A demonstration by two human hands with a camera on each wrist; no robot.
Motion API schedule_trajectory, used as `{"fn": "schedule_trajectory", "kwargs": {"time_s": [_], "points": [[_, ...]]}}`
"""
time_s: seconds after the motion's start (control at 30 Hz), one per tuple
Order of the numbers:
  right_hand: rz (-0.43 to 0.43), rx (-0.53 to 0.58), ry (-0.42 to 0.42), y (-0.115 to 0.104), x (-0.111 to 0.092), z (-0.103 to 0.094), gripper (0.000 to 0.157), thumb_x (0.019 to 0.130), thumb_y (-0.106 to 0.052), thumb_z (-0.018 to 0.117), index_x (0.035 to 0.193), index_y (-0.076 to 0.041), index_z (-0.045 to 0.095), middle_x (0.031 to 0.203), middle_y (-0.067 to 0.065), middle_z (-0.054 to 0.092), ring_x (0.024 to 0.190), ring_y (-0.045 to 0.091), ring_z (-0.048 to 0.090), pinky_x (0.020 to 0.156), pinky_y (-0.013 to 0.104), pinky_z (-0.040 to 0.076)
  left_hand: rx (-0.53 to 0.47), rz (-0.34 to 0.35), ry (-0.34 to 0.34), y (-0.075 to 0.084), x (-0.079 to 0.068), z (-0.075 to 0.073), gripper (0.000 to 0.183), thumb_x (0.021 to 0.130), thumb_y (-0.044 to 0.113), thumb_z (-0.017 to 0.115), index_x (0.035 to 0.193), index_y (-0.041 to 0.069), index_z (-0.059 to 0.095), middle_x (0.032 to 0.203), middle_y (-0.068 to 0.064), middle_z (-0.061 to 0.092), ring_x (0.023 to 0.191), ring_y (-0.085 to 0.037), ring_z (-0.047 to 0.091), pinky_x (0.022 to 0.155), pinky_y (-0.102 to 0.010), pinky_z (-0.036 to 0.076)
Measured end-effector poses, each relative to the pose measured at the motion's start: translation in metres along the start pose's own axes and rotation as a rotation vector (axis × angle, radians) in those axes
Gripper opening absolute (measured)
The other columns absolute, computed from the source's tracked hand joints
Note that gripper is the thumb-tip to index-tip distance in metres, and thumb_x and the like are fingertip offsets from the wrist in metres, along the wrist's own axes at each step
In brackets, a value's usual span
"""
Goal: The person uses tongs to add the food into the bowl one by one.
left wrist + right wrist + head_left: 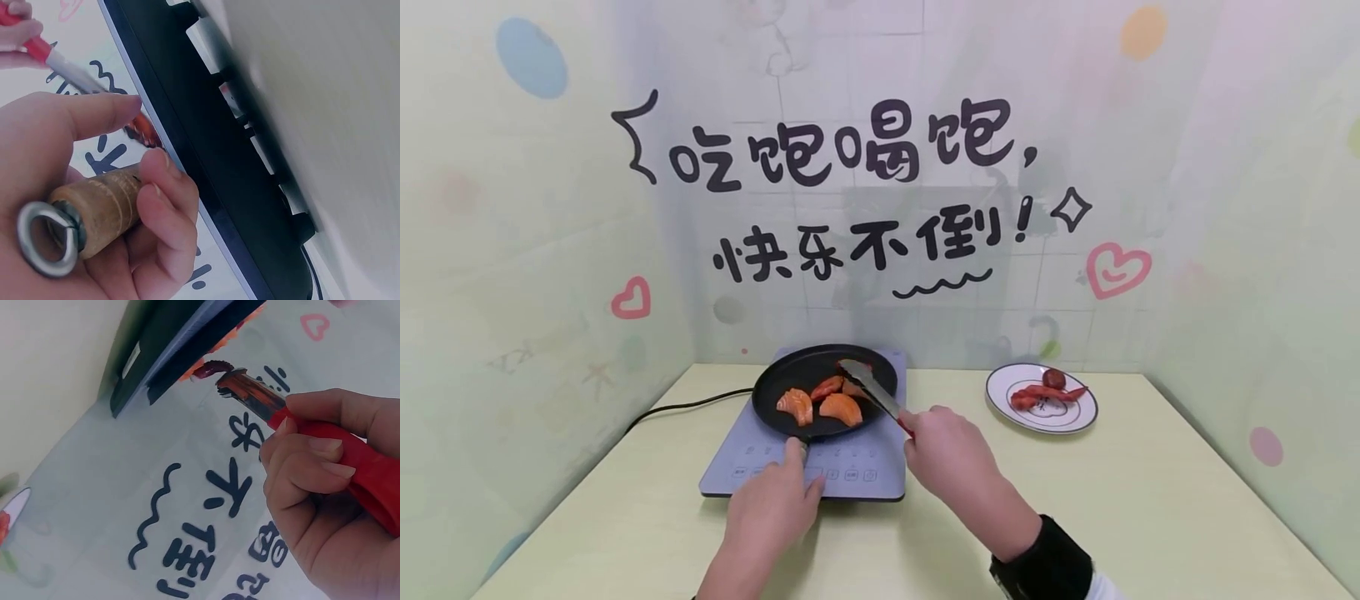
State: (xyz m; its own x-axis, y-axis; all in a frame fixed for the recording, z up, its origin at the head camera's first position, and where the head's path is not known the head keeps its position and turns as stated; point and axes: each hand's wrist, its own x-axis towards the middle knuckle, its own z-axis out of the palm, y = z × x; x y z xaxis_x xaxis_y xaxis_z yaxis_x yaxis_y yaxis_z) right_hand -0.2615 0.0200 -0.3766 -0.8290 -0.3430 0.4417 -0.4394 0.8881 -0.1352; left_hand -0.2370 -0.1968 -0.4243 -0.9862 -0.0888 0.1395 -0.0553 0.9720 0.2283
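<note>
A black frying pan [824, 363] holds orange, pale-striped slices [841, 409] that look like salmon, and some red pieces [827, 387]. My left hand [772, 505] grips its wooden handle [109, 203], which ends in a metal ring [49, 239]. In my right hand [953, 457] are tongs [880, 393] with red grips [350, 459]; their metal tips reach over the pan's right half. By those tips in the right wrist view is a dark red curved piece [212, 369]; whether they pinch it I cannot tell.
Under the pan lies a flat induction cooker [730, 467], its black cord [692, 406] running left. To the right stands a white plate [1002, 400] with red pieces [1045, 395] and a round dark red item [1054, 379]. Printed curtains [865, 317] enclose the pale table [1120, 500].
</note>
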Motion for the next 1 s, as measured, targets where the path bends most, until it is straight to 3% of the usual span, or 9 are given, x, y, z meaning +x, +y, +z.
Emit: {"fn": "schedule_trajectory", "kwargs": {"time_s": [0.2, 0.4, 0.6, 0.8, 1.0], "points": [[-0.053, -0.100, -0.018, -0.024, 0.015, 0.001, 0.037, 0.084, -0.015, 0.066, 0.121, -0.022, 0.069, 0.076, 0.003, 0.062, 0.055, 0.013, 0.047, 0.043, 0.027, 0.039, -0.006, 0.010, 0.016, -0.001, 0.000, 0.000, 0.062, 0.092, 0.040, 0.060, 0.137, 0.003, 0.039, 0.082, -0.015, 0.063, 0.055, -0.023, 0.053, 0.044, -0.039, 0.041], [-0.070, -0.170, -0.083, -0.037, 0.025, 0.008, 0.032, 0.084, -0.017, 0.067, 0.115, -0.021, 0.070, 0.076, 0.003, 0.062, 0.056, 0.014, 0.050, 0.042, 0.029, 0.041, -0.007, 0.010, 0.011, -0.002, 0.000, 0.001, 0.063, 0.092, 0.040, 0.060, 0.138, 0.003, 0.039, 0.085, -0.016, 0.064, 0.056, -0.023, 0.054, 0.045, -0.040, 0.042], [-0.052, -0.154, -0.111, -0.039, 0.029, 0.013, 0.021, 0.083, -0.017, 0.068, 0.103, -0.020, 0.070, 0.072, 0.002, 0.057, 0.054, 0.015, 0.049, 0.042, 0.030, 0.042, 0.008, 0.016, 0.023, -0.002, 0.001, 0.002, 0.064, 0.092, 0.041, 0.060, 0.138, 0.002, 0.039, 0.087, -0.018, 0.064, 0.059, -0.026, 0.057, 0.046, -0.041, 0.043], [-0.065, -0.132, -0.105, -0.037, 0.031, 0.018, 0.036, 0.083, -0.015, 0.068, 0.118, -0.023, 0.069, 0.085, 0.004, 0.064, 0.059, 0.013, 0.049, 0.044, 0.029, 0.042, 0.000, 0.014, 0.012, -0.003, 0.000, 0.002, 0.064, 0.093, 0.040, 0.060, 0.139, 0.001, 0.038, 0.086, -0.018, 0.065, 0.058, -0.025, 0.057, 0.046, -0.041, 0.043], [-0.033, -0.144, -0.086, -0.032, 0.031, 0.021, 0.040, 0.082, -0.015, 0.067, 0.121, -0.024, 0.068, 0.087, 0.006, 0.065, 0.058, 0.015, 0.050, 0.043, 0.030, 0.041, 0.012, 0.020, 0.019, -0.003, 0.000, 0.003, 0.064, 0.092, 0.041, 0.060, 0.138, 0.001, 0.039, 0.086, -0.018, 0.065, 0.060, -0.026, 0.058, 0.047, -0.041, 0.044]]}}
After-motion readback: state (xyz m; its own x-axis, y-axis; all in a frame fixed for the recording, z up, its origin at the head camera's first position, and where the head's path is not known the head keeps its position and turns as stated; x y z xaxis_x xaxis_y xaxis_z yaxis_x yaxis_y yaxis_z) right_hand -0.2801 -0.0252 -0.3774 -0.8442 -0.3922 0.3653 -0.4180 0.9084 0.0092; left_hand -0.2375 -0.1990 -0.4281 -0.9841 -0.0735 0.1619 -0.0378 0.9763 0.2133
